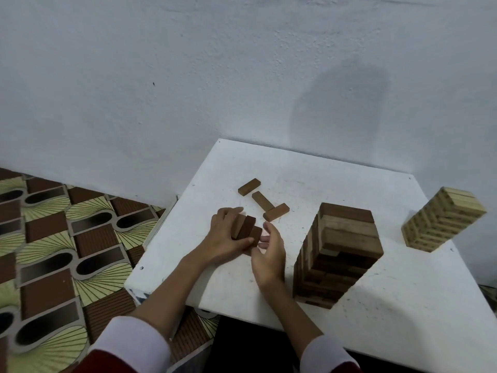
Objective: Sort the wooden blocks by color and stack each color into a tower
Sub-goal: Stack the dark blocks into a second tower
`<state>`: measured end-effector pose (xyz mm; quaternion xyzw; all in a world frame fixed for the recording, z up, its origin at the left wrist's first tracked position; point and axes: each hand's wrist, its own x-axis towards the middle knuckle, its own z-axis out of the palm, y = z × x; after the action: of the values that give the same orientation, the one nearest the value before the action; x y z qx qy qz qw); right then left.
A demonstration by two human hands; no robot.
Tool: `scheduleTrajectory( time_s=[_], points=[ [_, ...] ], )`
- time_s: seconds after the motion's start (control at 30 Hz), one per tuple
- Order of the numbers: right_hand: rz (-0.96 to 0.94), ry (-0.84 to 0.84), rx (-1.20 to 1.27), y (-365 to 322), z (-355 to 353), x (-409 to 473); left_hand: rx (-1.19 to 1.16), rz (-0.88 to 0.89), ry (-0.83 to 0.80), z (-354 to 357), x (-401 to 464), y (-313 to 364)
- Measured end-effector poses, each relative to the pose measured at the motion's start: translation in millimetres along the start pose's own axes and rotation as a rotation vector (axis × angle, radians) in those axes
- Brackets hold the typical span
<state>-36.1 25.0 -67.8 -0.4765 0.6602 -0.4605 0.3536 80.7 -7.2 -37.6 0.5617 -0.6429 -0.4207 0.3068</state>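
White table pushed against a pale blue-grey wall; patterned brown, black and yellow floor at left. Both forearms reach in from the bottom edge, white cuffs over dark red sleeves. Left hand sits near the table's left part, fingers and thumb curled round a small bunch of dark brown blocks, about three, tilted and bunched together, lower ends close to or on the tabletop, can't tell which. Right hand just beside them on the right, fingers loosely curved, fingertips at the near end of the bunch; firm grip or only touching, can't tell. Behind the hands, three loose brown blocks lie flat on the table: far one apart, middle one and right one touching at a corner. Right of the hands, tall brown tower stands upright, mixed dark and mid-brown layers. Far right, well apart, light pale-wood tower stands near the table's right edge.
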Motion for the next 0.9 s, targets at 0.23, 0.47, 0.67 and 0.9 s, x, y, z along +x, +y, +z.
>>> scheduleTrajectory(
  time_s=[0.23, 0.47, 0.67, 0.9],
  points=[
    [-0.05, -0.207, -0.147, -2.1, -2.0, 4.1, 0.148, 0.046, -0.278, -18.2, 22.0, -28.0],
    [-0.108, -0.239, -0.133, -2.2, -5.5, 2.6, 0.123, 0.095, -0.333, -23.1, 21.4, -21.4],
    [-0.128, -0.259, -0.127, 0.1, -8.5, 3.1, 0.123, 0.079, -0.406, -24.1, 23.0, -23.4],
    [-0.103, -0.297, -0.13, -3.5, -12.1, 1.9, 0.066, 0.067, -0.432, -24.9, 21.2, -21.0]
  ],
)
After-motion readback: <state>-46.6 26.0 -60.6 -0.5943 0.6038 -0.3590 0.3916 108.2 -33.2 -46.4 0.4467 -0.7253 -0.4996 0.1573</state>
